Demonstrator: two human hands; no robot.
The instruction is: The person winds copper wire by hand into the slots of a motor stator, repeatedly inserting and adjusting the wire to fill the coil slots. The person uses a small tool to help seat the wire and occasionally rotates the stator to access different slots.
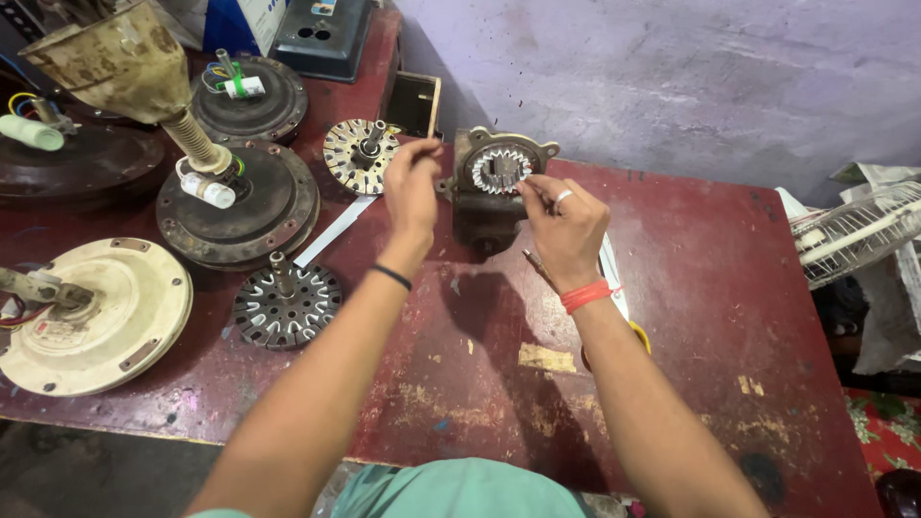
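Dark red, worn and chipped, the surface [691, 288] carries several dismantled fan parts; near its far edge stands a grey metal housing [489, 192], upright, with a toothed stator [500, 169] set in its round opening. The right hand [566, 225] is raised against the housing's right side; its fingers [533, 188] are pinched together at the stator's right rim, touching it; whether they grip a wire or only press the teeth cannot be told. A ring shows on one finger; an orange band sits at that wrist. The left hand [411, 187] hovers just left of the housing; its fingers [427, 149] are curled closed near the housing's upper left corner; what they hold, if anything, cannot be told. A black band sits on the left wrist.

Left of the hands: a bare core [360, 153] with a shaft, lying flat; a second, darker core [287, 304] nearer the person; a dark round motor [238, 203] between them; a cream motor cover [91, 317] at the left edge; a tarnished funnel-shaped canopy [115, 62] above. A white strip [334, 230] lies beside the dark motor; a wire fan guard [859, 235] sits off the surface to the right.
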